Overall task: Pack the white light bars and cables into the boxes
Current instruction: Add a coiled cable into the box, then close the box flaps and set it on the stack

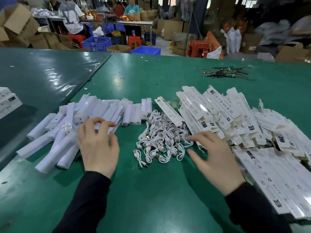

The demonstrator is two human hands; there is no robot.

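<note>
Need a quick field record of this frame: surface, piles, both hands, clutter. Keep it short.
surface: green table
left pile: white light bars, loose heap
centre pile: white cables, coiled, tangled
right pile: flat printed boxes, overlapping, unfilled
left hand: fingers curled on a light bar at the heap's edge
right hand: fingers spread, reaching between the cables and boxes, holds nothing
far clutter: bundle of coloured wires
packed so far: none visible
</note>
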